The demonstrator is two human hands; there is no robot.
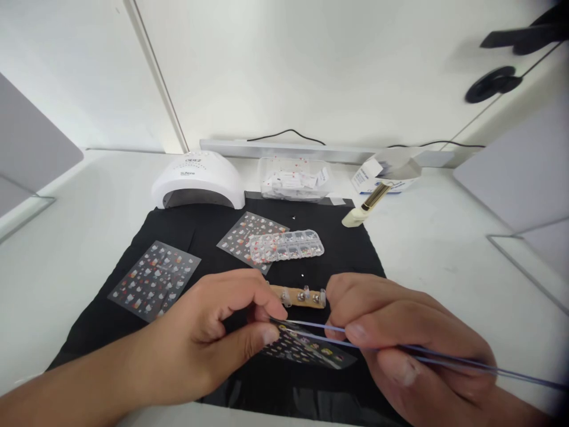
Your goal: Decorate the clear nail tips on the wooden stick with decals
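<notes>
My left hand (208, 338) is closed in a pinch on the near end of a wooden strip (297, 296) that carries small nail tips. My right hand (400, 344) is closed round thin blue tweezers (338, 333), whose tips reach left to a dark sticker sheet (306, 350) lying under both hands. All of this is over a black cloth mat (347, 249) on the white table.
On the mat lie two grey sticker sheets (153, 279) (242, 234) and a clear compartment box of gems (287, 245). Behind stand a white nail lamp (198, 178), a clear tub (293, 177), a gold-capped bottle (367, 207) and an open white carton (386, 172).
</notes>
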